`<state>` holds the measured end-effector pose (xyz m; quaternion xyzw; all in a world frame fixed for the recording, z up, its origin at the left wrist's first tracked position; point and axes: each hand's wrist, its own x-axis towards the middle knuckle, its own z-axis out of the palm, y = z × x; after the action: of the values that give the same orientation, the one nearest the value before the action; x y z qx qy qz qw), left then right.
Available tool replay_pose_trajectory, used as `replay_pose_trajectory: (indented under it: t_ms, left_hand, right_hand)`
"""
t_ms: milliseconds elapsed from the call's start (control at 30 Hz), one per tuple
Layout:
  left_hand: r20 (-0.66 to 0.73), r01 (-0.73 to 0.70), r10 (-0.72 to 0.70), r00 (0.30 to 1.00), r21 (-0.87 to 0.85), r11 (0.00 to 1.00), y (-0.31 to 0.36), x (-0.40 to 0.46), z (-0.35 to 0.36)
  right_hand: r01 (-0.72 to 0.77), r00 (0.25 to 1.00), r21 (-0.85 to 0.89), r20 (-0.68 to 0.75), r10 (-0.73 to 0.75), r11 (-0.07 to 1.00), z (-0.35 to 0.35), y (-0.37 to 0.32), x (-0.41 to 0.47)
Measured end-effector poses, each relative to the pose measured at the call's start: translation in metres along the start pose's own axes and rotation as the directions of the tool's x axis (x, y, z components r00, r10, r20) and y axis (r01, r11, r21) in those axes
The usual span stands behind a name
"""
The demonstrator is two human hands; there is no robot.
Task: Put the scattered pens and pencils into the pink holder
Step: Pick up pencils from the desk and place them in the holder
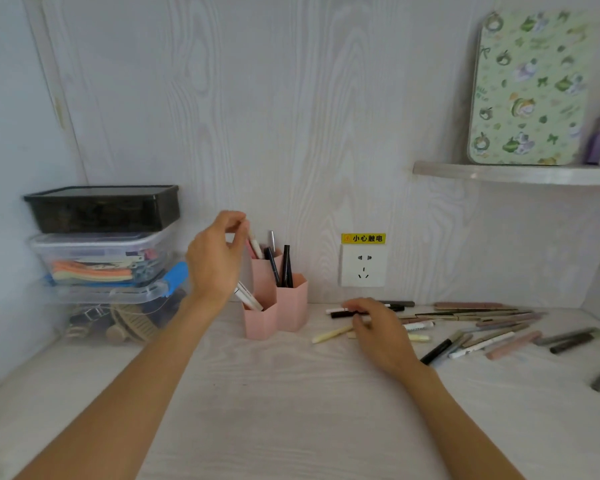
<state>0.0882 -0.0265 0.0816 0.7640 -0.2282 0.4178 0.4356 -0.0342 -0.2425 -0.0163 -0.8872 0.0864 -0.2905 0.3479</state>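
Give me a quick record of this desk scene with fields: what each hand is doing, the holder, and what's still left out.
left hand: pinches a white pen over the holder's rear compartment
right hand: fingers on a black pen lying on the desk
pink holder: upright, several pens already inside
scattered pens: many lying to the right of the holder
storage boxes: stacked at left

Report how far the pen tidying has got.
Done: a few pens already stand in the pink holder. In hand: the left hand pinches a white pen over the back compartment, and the right hand reaches onto a black pen on the desk. Left: most of the job, since many scattered pens and pencils lie to the right.
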Motion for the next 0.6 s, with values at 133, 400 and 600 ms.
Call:
replay_pose_trajectory:
  t_ms: [133, 400, 600]
  left_hand:
    - [0.291, -0.073, -0.004, 0.957, 0.253, 0.965, -0.004, -0.007, 0.011]
    - [0.224, -0.185, 0.137, 0.965, 0.209, 0.960, 0.029, -0.040, 0.007]
    - [0.527, -0.227, 0.167, 0.834, 0.051, 0.973, 0.037, -0.109, 0.017]
  right_hand:
    - [-0.117, 0.981, -0.009, -0.158, 0.114, 0.993, -0.012, 0.005, 0.002]
    - [0.018, 0.967, -0.330, 0.244, 0.067, 0.944, -0.003, 0.006, 0.000]
    - [0.062, 0.978, -0.290, 0.208, 0.000, 0.955, 0.001, 0.000, -0.002]
